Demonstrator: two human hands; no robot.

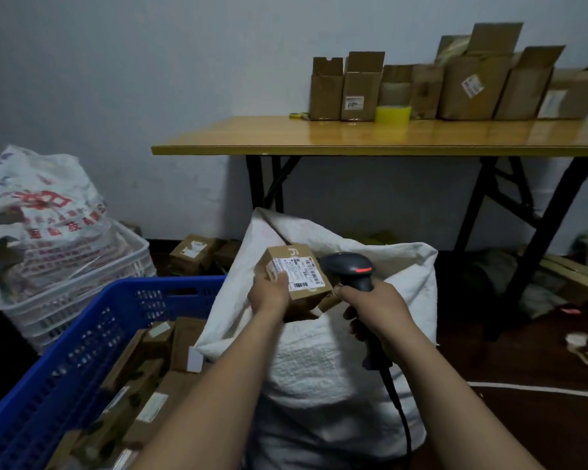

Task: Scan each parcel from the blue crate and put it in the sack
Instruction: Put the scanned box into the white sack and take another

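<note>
So it all comes down to the small brown cardboard parcel with the white label (299, 271) vs the black handheld barcode scanner (350, 269). The parcel sits just left of the scanner head, label tipped up, long side running diagonally away to the right. The left hand (269, 295) grips its near-left corner, thumb on the label. The right hand (377, 310) is wrapped round the scanner grip, red light on. Both hover over the white woven sack (319, 368), mouth open. The blue plastic crate (92, 334) is down left.
</note>
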